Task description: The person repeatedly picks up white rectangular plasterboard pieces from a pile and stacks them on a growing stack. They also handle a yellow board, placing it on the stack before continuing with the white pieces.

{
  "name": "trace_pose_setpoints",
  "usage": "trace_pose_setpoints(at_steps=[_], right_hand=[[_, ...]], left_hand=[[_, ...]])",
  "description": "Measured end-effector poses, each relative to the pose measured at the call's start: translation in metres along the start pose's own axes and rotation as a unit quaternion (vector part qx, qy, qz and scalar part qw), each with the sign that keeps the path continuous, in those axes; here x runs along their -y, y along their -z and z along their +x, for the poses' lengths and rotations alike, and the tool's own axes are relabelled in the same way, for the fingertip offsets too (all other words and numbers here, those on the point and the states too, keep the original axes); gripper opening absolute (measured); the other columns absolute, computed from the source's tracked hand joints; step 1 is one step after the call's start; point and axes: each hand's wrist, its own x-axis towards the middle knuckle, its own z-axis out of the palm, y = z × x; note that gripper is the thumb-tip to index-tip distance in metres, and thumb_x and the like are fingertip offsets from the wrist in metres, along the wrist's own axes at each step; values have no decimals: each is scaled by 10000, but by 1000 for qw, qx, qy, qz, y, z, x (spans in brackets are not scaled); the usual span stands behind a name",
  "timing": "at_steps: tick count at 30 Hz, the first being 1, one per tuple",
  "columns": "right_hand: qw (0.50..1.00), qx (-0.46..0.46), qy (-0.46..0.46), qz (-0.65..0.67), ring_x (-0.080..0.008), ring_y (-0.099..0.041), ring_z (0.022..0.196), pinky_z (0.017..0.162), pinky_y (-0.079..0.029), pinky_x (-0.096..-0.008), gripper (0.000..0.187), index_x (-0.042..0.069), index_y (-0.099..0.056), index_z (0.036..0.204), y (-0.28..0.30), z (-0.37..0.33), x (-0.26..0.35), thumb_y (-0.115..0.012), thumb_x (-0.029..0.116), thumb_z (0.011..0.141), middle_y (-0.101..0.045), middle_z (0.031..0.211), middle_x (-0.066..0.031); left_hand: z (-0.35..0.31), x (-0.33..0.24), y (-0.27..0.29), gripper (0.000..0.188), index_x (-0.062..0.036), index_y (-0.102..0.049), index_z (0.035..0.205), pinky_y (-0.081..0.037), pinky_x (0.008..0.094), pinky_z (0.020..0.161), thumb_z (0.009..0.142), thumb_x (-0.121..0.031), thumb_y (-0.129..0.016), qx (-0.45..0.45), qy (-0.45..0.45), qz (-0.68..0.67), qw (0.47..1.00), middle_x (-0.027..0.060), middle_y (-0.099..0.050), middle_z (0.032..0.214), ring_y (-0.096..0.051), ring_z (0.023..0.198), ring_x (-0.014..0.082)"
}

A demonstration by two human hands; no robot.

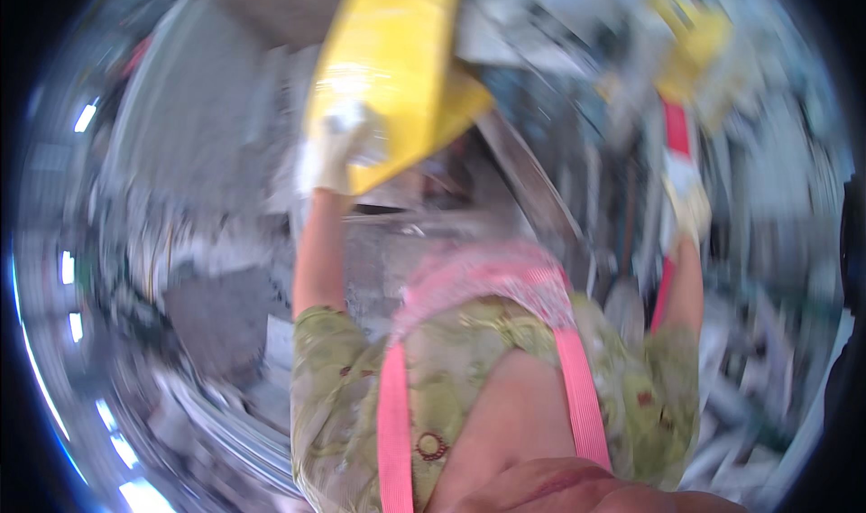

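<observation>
My left hand [338, 147], in a whitish glove, is closed on the near left edge of a large yellow, shiny, bent panel-like piece [392, 62], raised in front of me. A lower yellow flap of it angles away to the right. On the right, my gloved right hand [687, 208] is wrapped round a red stick [675, 127], which shows above and below the glove. Past the stick's far end is a blurred yellow shape [699, 53]; whether the two are joined I cannot tell. Motion smears both hands, and the fingers show only in part.
A big grey box-like block [194, 107] stands at the far left. A brown-grey beam [532, 175] slants down right of the yellow piece. Blurred grey clutter lies on both sides, with long pale strips [230, 432] at the lower left.
</observation>
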Motion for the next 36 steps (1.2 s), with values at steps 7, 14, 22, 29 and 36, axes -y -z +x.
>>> trace_pose_setpoints(at_steps=[7, 14, 22, 29, 36], right_hand=[[991, 29, 90, 96, -330, -415, 1464, 1210, -331, -390, 708, 83, -516, 1478, 74, -88, -34, -766, 194, 826, -490, 1545, -167], [981, 37, 86, -168, -285, -332, 1521, 1242, -267, -458, 933, 97, -289, 1609, 48, -129, 22, -757, 174, 806, -352, 1642, -125], [979, -97, 140, -108, -302, -594, 1293, 1136, -428, -432, 528, 3, -495, 1443, 70, -88, 1, -579, 265, 993, -614, 1398, -179], [970, 23, 144, -192, -238, -438, 1451, 1207, -323, -455, 647, 52, -448, 1500, 66, -53, 31, -662, 302, 943, -505, 1535, -124], [967, -30, 197, -157, -309, -377, 1492, 1184, -323, -463, 775, 20, -361, 1560, 41, -28, 28, -637, 102, 841, -397, 1608, -173]], left_hand=[[-14, -19, -10, 701, 7, -447, 1464, -461, 363, 1040, 942, -377, -714, 125, -40, -54, 990, 146, -604, 1331, -603, 1196, 233], [-10, -8, -10, 724, 17, -386, 1482, -378, 393, 1127, 941, -342, -707, 70, -21, -37, 997, 155, -547, 1408, -531, 1295, 259], [-20, -21, -16, 772, 14, -336, 1527, -370, 397, 1134, 948, -353, -692, 43, -3, -19, 999, 164, -526, 1427, -513, 1315, 268], [-16, -20, -15, 712, -14, -386, 1499, -396, 397, 1110, 949, -337, -701, 44, -4, -16, 999, 149, -543, 1407, -531, 1291, 257], [11, 14, 2, 623, -7, -519, 1398, -521, 378, 951, 902, -294, -762, 7, -46, 41, 998, 132, -653, 1260, -645, 1138, 231]])
